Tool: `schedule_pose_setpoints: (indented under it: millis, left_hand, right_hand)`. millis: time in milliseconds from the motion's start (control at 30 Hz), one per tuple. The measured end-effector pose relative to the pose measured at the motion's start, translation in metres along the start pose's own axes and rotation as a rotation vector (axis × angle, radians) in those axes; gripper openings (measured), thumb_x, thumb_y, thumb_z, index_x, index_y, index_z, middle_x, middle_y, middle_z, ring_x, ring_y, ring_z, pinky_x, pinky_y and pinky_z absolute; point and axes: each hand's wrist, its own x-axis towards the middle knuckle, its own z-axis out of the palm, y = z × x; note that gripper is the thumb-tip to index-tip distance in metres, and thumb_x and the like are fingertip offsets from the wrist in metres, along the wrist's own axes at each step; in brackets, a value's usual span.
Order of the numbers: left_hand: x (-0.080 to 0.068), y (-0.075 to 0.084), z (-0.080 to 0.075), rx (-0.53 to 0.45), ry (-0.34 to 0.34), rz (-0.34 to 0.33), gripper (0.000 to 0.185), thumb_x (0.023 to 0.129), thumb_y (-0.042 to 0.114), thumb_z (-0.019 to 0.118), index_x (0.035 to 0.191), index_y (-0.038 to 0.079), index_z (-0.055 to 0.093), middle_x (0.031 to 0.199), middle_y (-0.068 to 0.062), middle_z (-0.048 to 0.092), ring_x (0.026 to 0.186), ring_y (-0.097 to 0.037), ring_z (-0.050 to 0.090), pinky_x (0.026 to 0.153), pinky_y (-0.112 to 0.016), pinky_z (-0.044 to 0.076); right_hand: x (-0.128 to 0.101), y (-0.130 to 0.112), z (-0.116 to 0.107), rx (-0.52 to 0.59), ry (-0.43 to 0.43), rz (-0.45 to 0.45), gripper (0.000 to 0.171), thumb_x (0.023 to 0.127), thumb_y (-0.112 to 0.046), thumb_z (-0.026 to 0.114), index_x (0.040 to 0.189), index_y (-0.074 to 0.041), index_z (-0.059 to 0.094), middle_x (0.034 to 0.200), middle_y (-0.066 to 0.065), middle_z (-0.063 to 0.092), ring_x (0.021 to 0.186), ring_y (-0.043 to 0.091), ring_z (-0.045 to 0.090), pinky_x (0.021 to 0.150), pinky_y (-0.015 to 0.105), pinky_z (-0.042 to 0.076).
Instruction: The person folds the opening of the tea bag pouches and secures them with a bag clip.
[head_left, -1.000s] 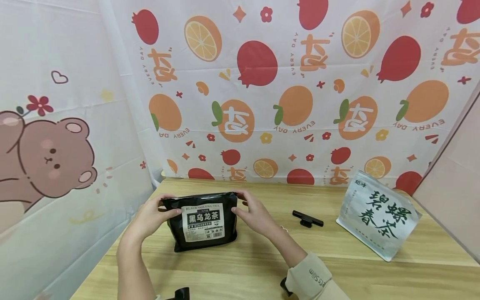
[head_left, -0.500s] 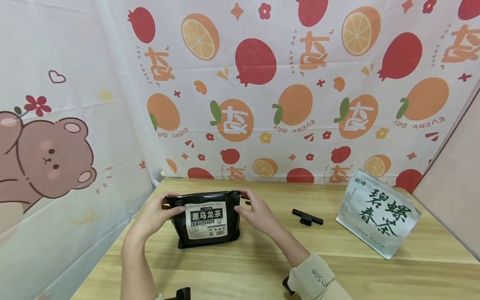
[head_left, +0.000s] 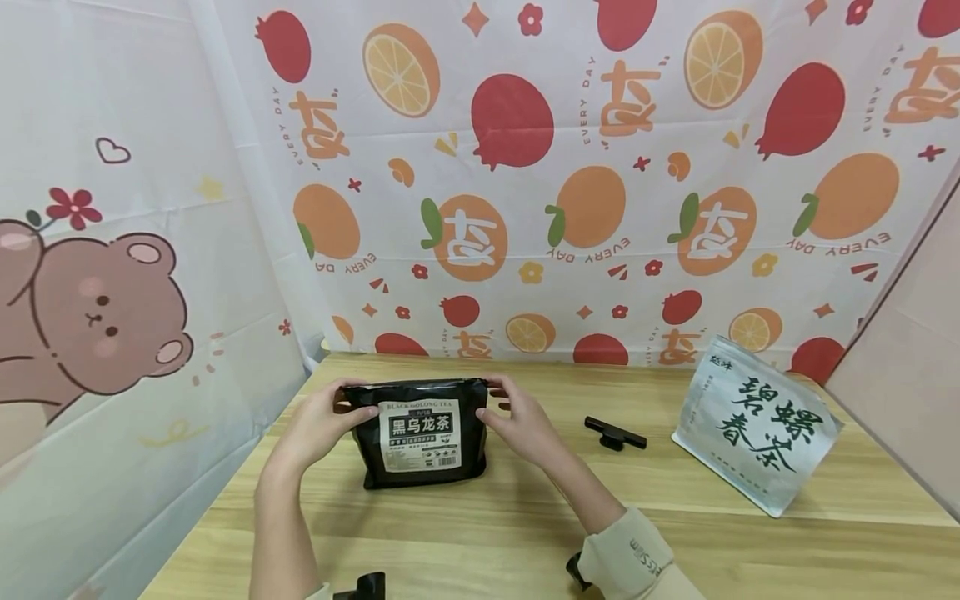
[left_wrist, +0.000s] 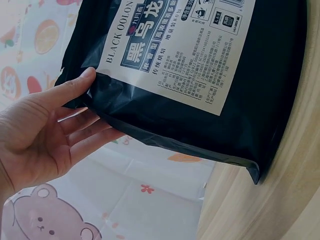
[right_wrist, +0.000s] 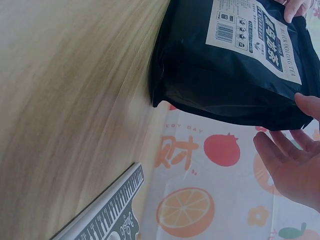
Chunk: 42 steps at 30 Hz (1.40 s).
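Now the black tea bag (head_left: 422, 433) sits slightly further right between both hands

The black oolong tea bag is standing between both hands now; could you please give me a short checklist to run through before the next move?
1. black oolong tea bag upright on the table: ok.
2. left hand at the bag's top left corner, thumb on its front: ok.
3. right hand at the top right corner: ok in the head view; firm grip: cannot tell.
4. Top seal open or closed: cannot tell.
5. black clip lies apart from the bag: ok.
6. silver tea bag stands well to the right: ok.
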Motion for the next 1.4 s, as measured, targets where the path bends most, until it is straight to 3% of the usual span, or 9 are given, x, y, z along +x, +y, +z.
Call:
schedule_pose_setpoints:
  millis: [633, 1067, 1400]
  left_hand:
    - [0.002, 0.003, 0.01, -0.013, 0.032, -0.027, 0.048, 0.087, 0.028, 0.064, 0.127, 0.005, 0.049, 0.117, -0.019, 0.054, 0.107, -0.037, 0.051, 0.079, -0.045, 0.045]
    - [0.002, 0.006, 0.013, -0.026, 0.043, -0.02, 0.051, 0.09, 0.022, 0.06, 0.132, -0.001, 0.04, 0.125, -0.028, 0.047, 0.115, -0.042, 0.044, 0.086, -0.05, 0.041]
    - [0.002, 0.007, 0.015, -0.029, 0.06, -0.009, 0.047, 0.09, 0.015, 0.06, 0.129, -0.003, 0.042, 0.122, -0.028, 0.049, 0.112, -0.041, 0.047, 0.085, -0.049, 0.042]
  right_hand:
    - [-0.005, -0.001, -0.006, 0.042, 0.01, 0.062, 0.045, 0.089, -0.013, 0.061, 0.13, -0.005, 0.045, 0.13, 0.015, 0.046, 0.118, 0.034, 0.044, 0.093, 0.047, 0.036]
    - [-0.005, -0.001, -0.005, 0.122, 0.009, 0.073, 0.043, 0.088, -0.009, 0.062, 0.126, -0.001, 0.044, 0.131, 0.017, 0.045, 0.124, 0.031, 0.039, 0.097, 0.042, 0.034]
    - [-0.01, -0.002, -0.004, 0.124, 0.015, 0.103, 0.044, 0.089, -0.011, 0.061, 0.128, -0.005, 0.043, 0.132, 0.016, 0.045, 0.123, 0.031, 0.04, 0.098, 0.042, 0.033]
